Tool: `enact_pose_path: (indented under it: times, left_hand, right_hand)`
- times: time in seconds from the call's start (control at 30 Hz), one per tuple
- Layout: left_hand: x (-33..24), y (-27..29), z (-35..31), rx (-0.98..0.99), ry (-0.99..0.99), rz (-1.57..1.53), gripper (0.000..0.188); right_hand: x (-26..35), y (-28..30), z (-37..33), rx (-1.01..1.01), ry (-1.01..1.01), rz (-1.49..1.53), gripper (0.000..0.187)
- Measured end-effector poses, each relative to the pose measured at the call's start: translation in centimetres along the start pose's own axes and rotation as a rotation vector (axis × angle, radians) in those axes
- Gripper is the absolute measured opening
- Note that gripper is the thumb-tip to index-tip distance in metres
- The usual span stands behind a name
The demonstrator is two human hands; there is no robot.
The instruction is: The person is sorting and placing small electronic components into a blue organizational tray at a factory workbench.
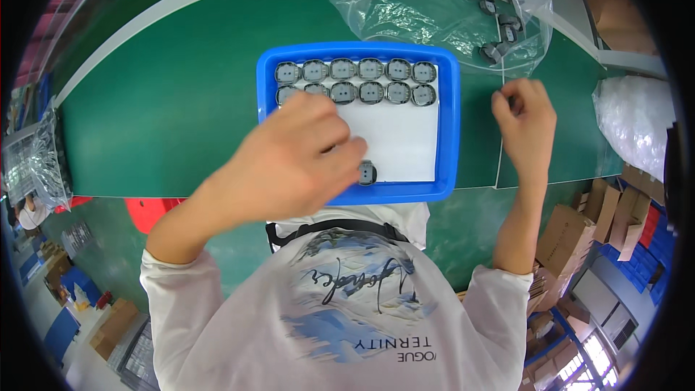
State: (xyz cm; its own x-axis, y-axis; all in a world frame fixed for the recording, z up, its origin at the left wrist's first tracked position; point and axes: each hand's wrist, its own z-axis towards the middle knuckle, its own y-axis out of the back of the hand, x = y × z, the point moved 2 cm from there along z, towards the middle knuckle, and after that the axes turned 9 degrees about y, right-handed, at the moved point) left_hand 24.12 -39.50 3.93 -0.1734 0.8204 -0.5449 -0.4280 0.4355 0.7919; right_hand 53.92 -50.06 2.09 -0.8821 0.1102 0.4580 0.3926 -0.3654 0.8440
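A blue rectangular tray (450, 130) lined with a white sheet stands on the green table. Two rows of small grey oval plastic parts (343, 92) fill its far side. A single grey part (368, 172) sits by the tray's near edge, beside the fingers of my left hand (297, 152). That hand hovers over the tray's left half with fingers curled, hiding part of the second row; its grasp is hidden. To the right of the tray, my right hand (530, 119) is closed above the table, its fingertips bent inward. Whatever it may hold does not show.
Beyond the tray's far right corner lies a clear plastic bag (405, 11) with several dark grey parts (510, 27) in it. A red bin (148, 211) is near the table's front left edge. Bubble wrap (633, 119) lies at the right, above cardboard boxes (565, 239).
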Motion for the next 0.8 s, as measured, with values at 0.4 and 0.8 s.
enact_pose_path:
  times: [0.4, 0.8]
  left_hand:
    - [-0.2, -2.9, 1.3, 0.006, -0.050, 0.128, 0.022]
    - [1.0, -3.2, -0.3, -0.159, 0.077, 0.135, 0.013]
  right_hand:
    - [-0.7, 0.4, -5.2, 0.033, 0.178, -0.087, 0.021]
    - [1.7, 0.5, -4.8, -0.068, 0.234, 0.034, 0.021]
